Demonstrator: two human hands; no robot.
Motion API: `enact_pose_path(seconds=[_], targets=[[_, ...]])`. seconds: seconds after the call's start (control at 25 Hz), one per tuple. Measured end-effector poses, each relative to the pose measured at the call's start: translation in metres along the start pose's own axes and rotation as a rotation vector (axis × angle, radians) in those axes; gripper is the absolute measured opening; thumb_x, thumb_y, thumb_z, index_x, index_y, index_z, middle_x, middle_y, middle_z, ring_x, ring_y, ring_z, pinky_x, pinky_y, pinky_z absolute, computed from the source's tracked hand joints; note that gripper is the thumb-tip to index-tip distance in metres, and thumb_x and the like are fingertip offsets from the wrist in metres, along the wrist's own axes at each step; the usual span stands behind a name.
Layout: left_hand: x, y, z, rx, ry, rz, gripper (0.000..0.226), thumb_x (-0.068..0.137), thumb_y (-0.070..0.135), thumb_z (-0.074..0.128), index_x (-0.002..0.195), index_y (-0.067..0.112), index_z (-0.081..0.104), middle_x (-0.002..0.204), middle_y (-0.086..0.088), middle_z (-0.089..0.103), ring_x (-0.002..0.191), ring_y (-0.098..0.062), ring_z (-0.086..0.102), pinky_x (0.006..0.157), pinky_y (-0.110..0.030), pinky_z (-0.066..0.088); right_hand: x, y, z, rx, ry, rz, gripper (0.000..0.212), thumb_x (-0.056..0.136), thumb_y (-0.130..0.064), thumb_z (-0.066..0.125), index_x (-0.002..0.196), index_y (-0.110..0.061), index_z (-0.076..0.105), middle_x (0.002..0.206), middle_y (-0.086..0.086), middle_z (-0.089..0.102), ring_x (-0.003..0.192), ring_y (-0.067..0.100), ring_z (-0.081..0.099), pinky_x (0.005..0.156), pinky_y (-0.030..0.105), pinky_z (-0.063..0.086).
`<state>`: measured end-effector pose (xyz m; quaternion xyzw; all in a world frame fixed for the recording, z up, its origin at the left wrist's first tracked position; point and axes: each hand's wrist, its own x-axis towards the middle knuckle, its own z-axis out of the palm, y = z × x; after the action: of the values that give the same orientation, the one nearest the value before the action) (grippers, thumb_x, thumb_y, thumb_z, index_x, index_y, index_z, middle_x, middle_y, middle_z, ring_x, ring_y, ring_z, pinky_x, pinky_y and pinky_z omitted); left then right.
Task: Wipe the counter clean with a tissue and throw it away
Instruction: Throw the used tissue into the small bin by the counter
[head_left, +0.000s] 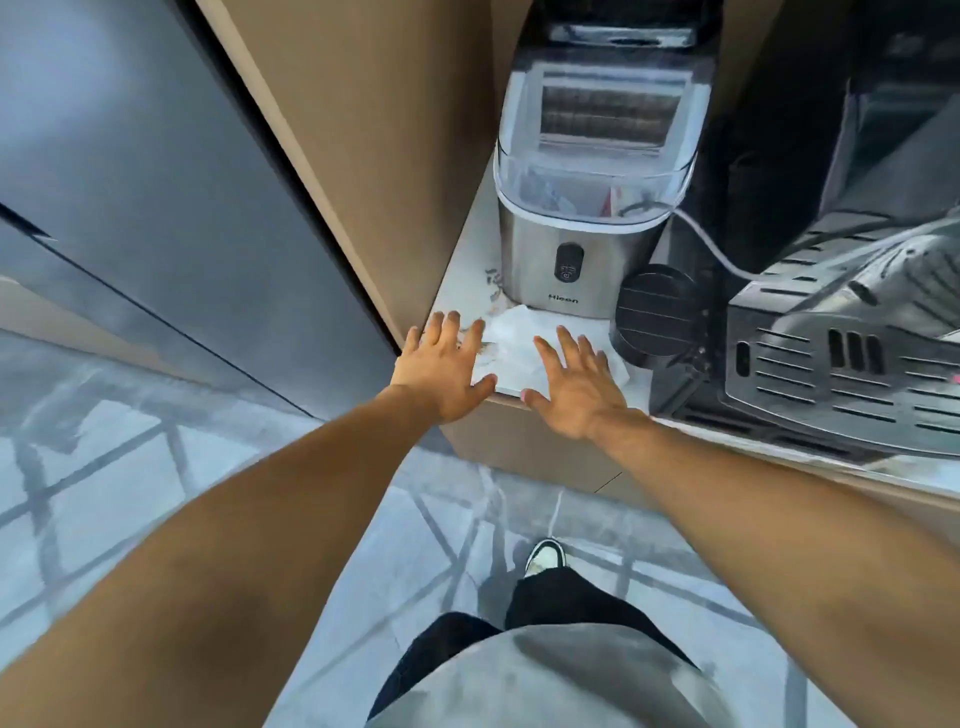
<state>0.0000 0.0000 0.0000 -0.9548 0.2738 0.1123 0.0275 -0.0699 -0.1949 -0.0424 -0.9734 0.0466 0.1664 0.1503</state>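
Note:
A white tissue (514, 343) lies flat on the pale marble counter (467, 283), just in front of a steel ice maker. My right hand (574, 384) rests flat on the tissue's right part, fingers spread. To the left of the tissue, my left hand (447, 366) lies open on the counter's front edge, its fingers touching the tissue's left border. Dark smudges (492, 278) mark the counter beside the ice maker's left foot. No bin is in view.
The steel ice maker (582, 208) with a clear lid stands behind the tissue. A black round-lidded container (657, 312) and a large black appliance (831, 364) crowd the right. A brown cabinet panel (363, 156) walls the left. Below is grey tiled floor (156, 493).

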Motion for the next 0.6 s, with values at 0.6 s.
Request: enact_pose_path(seconds=[0.6], targets=[[0.107, 0.040, 0.040, -0.056, -0.101, 0.294, 0.046, 0.096, 0.025, 0.054, 0.140, 0.014, 0.046, 0.146, -0.018, 0.038, 0.139, -0.036, 0.031, 0.109, -0.050, 0.035, 0.017, 0.041, 0.019, 0.065, 0.057, 0.310, 0.066, 0.088, -0.005, 0.057, 0.147, -0.017, 0.030, 0.161, 0.010, 0.015, 0.134, 0.039, 0.040, 0.104, 0.043, 0.042]])
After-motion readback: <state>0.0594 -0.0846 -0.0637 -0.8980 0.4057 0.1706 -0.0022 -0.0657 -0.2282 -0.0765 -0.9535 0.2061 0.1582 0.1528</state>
